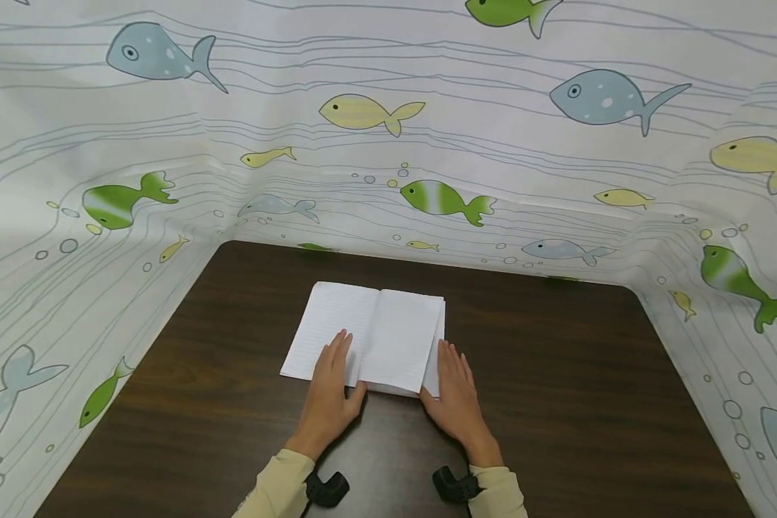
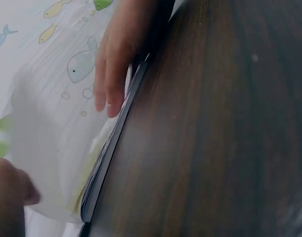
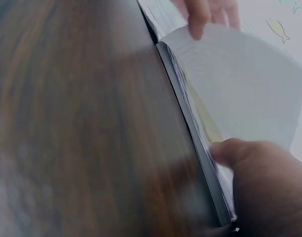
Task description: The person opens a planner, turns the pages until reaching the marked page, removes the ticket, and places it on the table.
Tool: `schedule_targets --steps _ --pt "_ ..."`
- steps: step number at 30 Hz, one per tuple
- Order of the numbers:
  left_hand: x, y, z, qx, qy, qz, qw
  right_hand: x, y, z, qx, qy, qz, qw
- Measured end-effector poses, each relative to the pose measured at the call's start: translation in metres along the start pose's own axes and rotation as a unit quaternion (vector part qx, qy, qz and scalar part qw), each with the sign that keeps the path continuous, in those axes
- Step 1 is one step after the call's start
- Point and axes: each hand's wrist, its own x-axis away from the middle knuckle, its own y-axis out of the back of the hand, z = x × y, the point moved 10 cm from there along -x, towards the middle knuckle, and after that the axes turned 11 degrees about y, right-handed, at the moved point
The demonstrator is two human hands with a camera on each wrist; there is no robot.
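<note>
Patterned white sheet (image 1: 479, 129), printed with blue, green and yellow fish, encloses a dark wood-grain table (image 1: 201, 403) from 9 o'clock through 12 to 3 o'clock in the head view. An open notebook (image 1: 375, 327) lies on the table, just toward 6 o'clock from frame centre. Its left page is ruled; on its right half, one leaf (image 1: 401, 345) stands slightly apart from the pages beneath at the outer edge.

Left hand (image 1: 330, 392): positioned at 7 o'clock on the notebook, fingers straight over the left page, thumb spread toward the lower edge near the spine. Right hand (image 1: 456, 392): positioned at 4 o'clock, fingers straight along the outer edge, thumb spread toward the lower corner of the leaf. Each wrist carries a black device (image 1: 326, 489) beside a pale yellow sleeve (image 1: 278, 485).

Left wrist view: the notebook edge runs from 12 to 7 o'clock, with bare table at 3. The left hand enters at 8 o'clock, blurred; the right hand extends downward at 11.

Right wrist view: the notebook edge runs from 12 to 5 o'clock. The leaf bows upward at 2, above a yellowish strip (image 3: 205, 118). The right hand occupies 4 o'clock, thumb at the page edges. The left hand appears at 1, one digit overlapping the leaf; whether it presses cannot be told
</note>
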Motion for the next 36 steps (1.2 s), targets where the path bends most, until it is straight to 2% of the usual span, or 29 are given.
schedule_targets --steps 4,7,9,10,12,15,18,21,23,29,31,36 --pt "-0.002 0.015 -0.001 0.007 0.006 -0.066 0.9978 0.0 0.0 -0.002 -0.008 -0.015 -0.004 1.0" --pt "-0.003 0.027 0.002 -0.024 0.041 -0.112 0.9926 -0.001 -0.001 -0.004 -0.013 -0.034 0.005 0.999" --pt "-0.003 0.031 0.005 -0.055 0.064 -0.123 0.9888 -0.002 -0.001 -0.005 -0.014 -0.042 0.009 0.999" --pt "-0.003 0.031 0.006 -0.067 0.067 -0.121 0.9881 -0.002 -0.001 -0.005 -0.014 -0.045 0.009 0.999" --pt "-0.004 0.025 0.005 -0.075 0.062 -0.093 0.991 -0.002 -0.001 -0.005 -0.013 -0.045 0.009 0.999" --pt "-0.002 0.005 0.001 -0.09 0.03 -0.013 0.9954 -0.002 -0.001 -0.005 -0.014 -0.043 0.003 0.999" --pt "0.003 -0.016 0.001 -0.105 0.025 0.081 0.9908 -0.001 0.001 -0.004 -0.019 -0.037 -0.009 0.999" --pt "0.008 -0.025 0.003 -0.112 0.036 0.125 0.9851 -0.001 0.002 -0.004 -0.025 -0.033 -0.019 0.999" --pt "0.008 -0.025 0.004 -0.1 0.053 0.13 0.9851 0.0 0.003 -0.004 -0.029 -0.034 -0.023 0.999" --pt "0.01 -0.023 0.004 -0.076 0.075 0.136 0.985 0.0 0.002 -0.005 -0.032 -0.04 -0.018 0.999" --pt "0.01 -0.02 0.002 -0.071 0.075 0.124 0.9869 0.0 0.002 -0.004 -0.032 -0.04 -0.017 0.999" --pt "0.006 -0.01 -0.003 -0.062 0.055 0.062 0.9946 0.001 0.003 -0.004 -0.033 -0.036 -0.026 0.998"
